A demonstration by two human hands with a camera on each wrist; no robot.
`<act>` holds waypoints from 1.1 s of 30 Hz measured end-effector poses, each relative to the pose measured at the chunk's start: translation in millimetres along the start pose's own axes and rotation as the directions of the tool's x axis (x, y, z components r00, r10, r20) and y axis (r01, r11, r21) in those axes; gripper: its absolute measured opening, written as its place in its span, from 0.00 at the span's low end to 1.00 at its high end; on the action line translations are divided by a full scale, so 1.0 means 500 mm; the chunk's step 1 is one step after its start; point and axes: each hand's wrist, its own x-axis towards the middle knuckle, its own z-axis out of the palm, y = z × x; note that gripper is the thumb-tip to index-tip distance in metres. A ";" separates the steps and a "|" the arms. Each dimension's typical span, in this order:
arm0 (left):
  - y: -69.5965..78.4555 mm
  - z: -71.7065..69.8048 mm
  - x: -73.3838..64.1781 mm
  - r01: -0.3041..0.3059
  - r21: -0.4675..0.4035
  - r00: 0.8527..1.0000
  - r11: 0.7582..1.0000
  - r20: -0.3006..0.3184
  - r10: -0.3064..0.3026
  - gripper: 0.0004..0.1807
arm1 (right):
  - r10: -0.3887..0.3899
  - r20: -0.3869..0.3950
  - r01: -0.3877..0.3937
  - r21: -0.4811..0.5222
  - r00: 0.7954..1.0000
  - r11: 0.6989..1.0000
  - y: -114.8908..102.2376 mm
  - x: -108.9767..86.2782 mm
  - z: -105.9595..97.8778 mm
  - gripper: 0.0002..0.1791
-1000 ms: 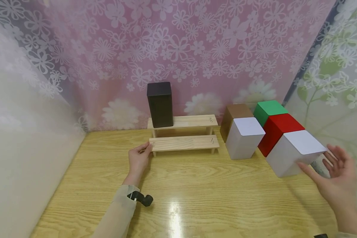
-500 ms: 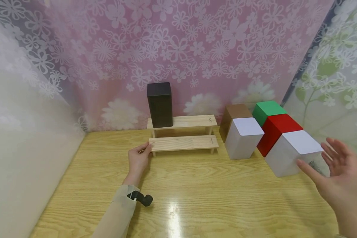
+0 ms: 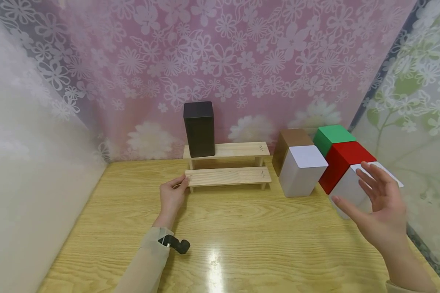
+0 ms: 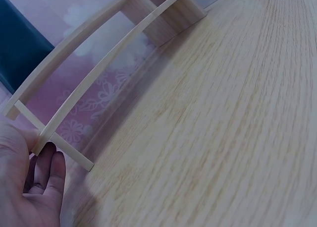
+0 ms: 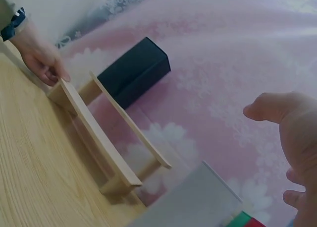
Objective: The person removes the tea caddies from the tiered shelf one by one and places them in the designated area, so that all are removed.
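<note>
A two-tier wooden step rack (image 3: 228, 176) stands against the back curtain. My left hand (image 3: 171, 197) pinches the left end of its lower board, thumb above and fingers below, as the left wrist view shows at the board's end (image 4: 47, 133). Upright on the left of the upper tier is a black box (image 3: 199, 130). My right hand (image 3: 383, 207) hovers with spread, relaxed fingers and holds nothing. In the head view it overlaps the right-hand white box (image 3: 348, 188). Another white box (image 3: 301, 175) stands just right of the rack.
A brown box (image 3: 291, 138), a green box (image 3: 333, 133) and a red box (image 3: 346, 156) cluster at the back right of the wooden table (image 3: 242, 236). A pink floral curtain (image 3: 227, 61) hangs behind, with pale sheets at both sides.
My right hand has come leftward from the right side of the white box and now covers part of it. The left hand, rack and boxes keep their places.
</note>
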 end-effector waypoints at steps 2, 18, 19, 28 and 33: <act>-0.001 0.000 0.000 -0.001 -0.004 1.000 1.000 0.000 0.001 0.14 | 0.025 0.022 -0.024 -0.045 0.999 0.999 0.000 0.003 0.016 0.55; -0.001 0.001 0.002 0.014 -0.045 1.000 0.999 0.001 -0.014 0.14 | 0.174 0.121 -0.131 -0.299 0.977 0.945 0.017 0.013 0.160 0.53; -0.001 0.001 0.002 0.014 -0.047 1.000 0.999 0.001 -0.014 0.14 | 0.180 0.127 -0.136 -0.300 0.975 0.944 0.019 0.014 0.169 0.53; -0.001 0.000 0.002 0.016 -0.062 1.000 0.998 0.007 -0.015 0.14 | 0.201 0.165 -0.152 -0.271 0.966 0.950 0.042 0.034 0.246 0.51; 0.003 -0.001 0.000 0.015 -0.026 1.000 1.000 -0.001 -0.015 0.14 | 0.193 0.191 -0.149 -0.223 0.962 0.963 0.058 0.044 0.291 0.49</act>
